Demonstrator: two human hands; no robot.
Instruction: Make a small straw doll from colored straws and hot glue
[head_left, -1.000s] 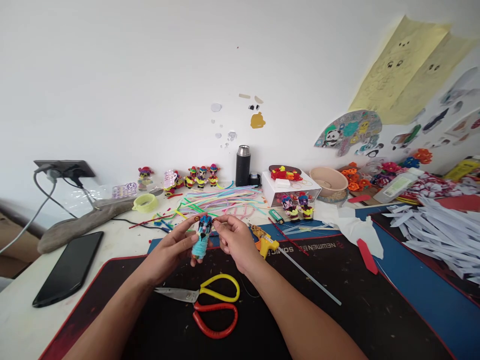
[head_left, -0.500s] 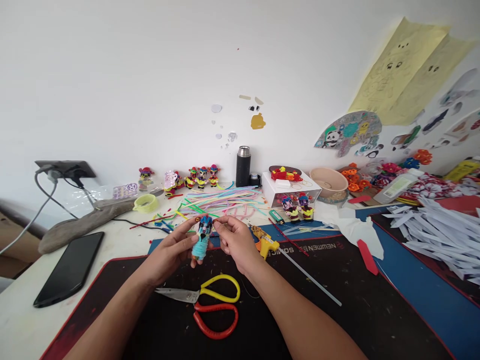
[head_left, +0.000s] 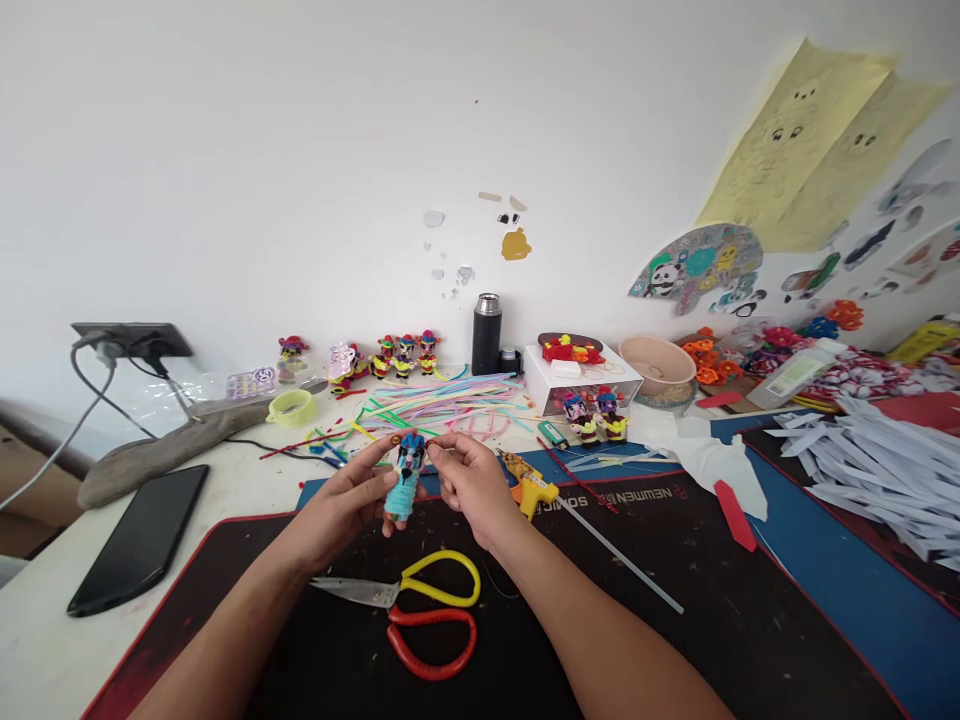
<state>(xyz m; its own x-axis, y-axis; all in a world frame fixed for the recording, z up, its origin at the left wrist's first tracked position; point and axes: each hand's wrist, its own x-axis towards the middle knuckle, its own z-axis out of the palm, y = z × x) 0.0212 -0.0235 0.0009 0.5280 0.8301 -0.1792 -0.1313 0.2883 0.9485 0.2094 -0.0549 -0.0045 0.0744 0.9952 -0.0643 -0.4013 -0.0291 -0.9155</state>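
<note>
A small figurine (head_left: pixel 405 490) with a light-blue wrapped body and a darker blue hat is held upright above the black mat. My left hand (head_left: pixel 356 505) is closed round its left side and back, thumb on its front. The fingertips of my right hand (head_left: pixel 469 485) are pinched at the right side of the figurine's hat; the tiny part between them is mostly hidden. Below my hands lie scissors (head_left: pixel 431 605) with one yellow and one red handle, blades pointing left. Right of my right hand is a yellow glue gun (head_left: pixel 536 492) with a long glue stick (head_left: pixel 622 557) in it.
Several finished figurines (head_left: pixel 405 355) stand along the wall, near a black flask (head_left: pixel 487 338). Pastel pipe cleaners (head_left: pixel 442 400) lie behind my hands. A phone (head_left: pixel 139 540) lies left, a white box (head_left: pixel 577 375) stands behind, and white paper strips (head_left: pixel 870 475) are piled right.
Almost nothing differs. Both hands keep the same hold on the figurine, and the view has shifted very slightly.
</note>
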